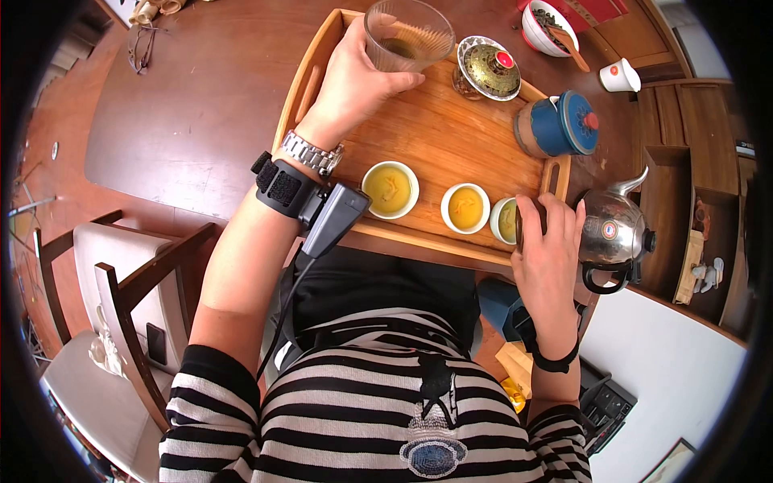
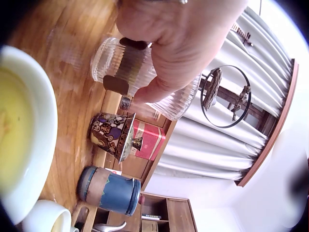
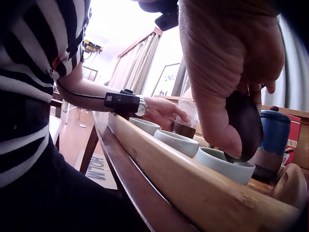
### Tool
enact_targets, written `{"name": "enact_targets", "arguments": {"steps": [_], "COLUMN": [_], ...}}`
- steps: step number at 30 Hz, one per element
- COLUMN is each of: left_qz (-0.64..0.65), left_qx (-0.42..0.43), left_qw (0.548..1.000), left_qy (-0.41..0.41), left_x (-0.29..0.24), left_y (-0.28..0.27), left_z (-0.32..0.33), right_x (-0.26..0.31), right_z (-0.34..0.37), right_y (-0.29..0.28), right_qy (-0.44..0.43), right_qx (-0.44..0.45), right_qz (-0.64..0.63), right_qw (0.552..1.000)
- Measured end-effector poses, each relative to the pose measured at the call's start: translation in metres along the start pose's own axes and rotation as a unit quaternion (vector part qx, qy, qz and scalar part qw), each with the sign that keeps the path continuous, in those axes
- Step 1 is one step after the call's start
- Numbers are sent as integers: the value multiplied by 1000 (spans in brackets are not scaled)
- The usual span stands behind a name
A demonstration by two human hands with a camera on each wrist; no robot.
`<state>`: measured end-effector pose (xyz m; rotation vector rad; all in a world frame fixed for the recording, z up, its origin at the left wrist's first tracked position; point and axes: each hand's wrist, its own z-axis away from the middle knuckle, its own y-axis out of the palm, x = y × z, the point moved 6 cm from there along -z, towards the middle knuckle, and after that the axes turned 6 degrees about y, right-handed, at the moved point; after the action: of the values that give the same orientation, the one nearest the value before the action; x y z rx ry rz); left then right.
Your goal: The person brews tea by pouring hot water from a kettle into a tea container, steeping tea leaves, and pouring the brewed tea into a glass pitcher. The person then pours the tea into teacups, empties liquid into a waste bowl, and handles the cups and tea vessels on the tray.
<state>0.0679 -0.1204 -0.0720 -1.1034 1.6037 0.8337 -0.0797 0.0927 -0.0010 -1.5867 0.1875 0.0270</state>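
My left hand [image 1: 352,90] grips a ribbed clear glass [image 1: 419,28] at the tray's far left; its lower part looks dark. Brown patches [image 2: 116,84] show by the fingers in the left wrist view. At the near right corner, my right hand [image 1: 549,270] holds a dark rounded object [image 3: 245,126] between thumb and fingers, at the rim of the rightmost white cup [image 3: 224,170]. That cup [image 1: 504,221] is partly hidden by the hand. Two more white cups, one larger [image 1: 390,190] and one smaller [image 1: 465,208], stand along the near edge with yellow liquid.
The wooden tray [image 1: 451,137] also holds a patterned lidded bowl [image 1: 488,71] and a blue lidded jar [image 1: 555,125]. Outside it stand a steel kettle [image 1: 613,229] at the right, a bowl of dark leaves [image 1: 549,28] and a paper cup [image 1: 620,76]. Chairs are at the left.
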Motion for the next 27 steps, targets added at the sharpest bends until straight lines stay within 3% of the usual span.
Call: {"name": "enact_targets", "arguments": {"steps": [3, 5, 7, 9, 11, 14, 23, 25, 27], "left_qz": [-15, -35, -19, -13, -8, -21, -15, -45, -36], "left_qx": [2, 0, 7, 10, 15, 17, 12, 10, 11], "left_qw": [1000, 999, 1000, 1000, 1000, 999, 1000, 999, 999], "left_qy": [5, 15, 17, 11, 6, 16, 8, 23, 17], "left_x": [1, 0, 0, 2, 5, 5, 6, 1, -3], "left_y": [0, -1, 0, -1, -1, 0, 0, 0, 1], "left_z": [0, 0, 0, 0, -1, -1, -1, 0, 1], "right_x": [-3, -15, -20, -37, -41, -34, -5, 3, 9], "right_z": [1, 0, -2, -3, -9, -22, -62, -66, -67], "right_y": [-1, -1, -2, 6, 15, 29, 53, 50, 49], "right_qy": [6, 63, 74, 214, 207, 213, 214, 196, 194], "right_qx": [0, -12, -45, -27, -45, -62, -43, -46, -44], "right_qz": [-23, -112, -104, -369, -390, -522, -483, -407, -405], "right_qw": [1000, 992, 991, 904, 896, 824, 848, 891, 893]}}
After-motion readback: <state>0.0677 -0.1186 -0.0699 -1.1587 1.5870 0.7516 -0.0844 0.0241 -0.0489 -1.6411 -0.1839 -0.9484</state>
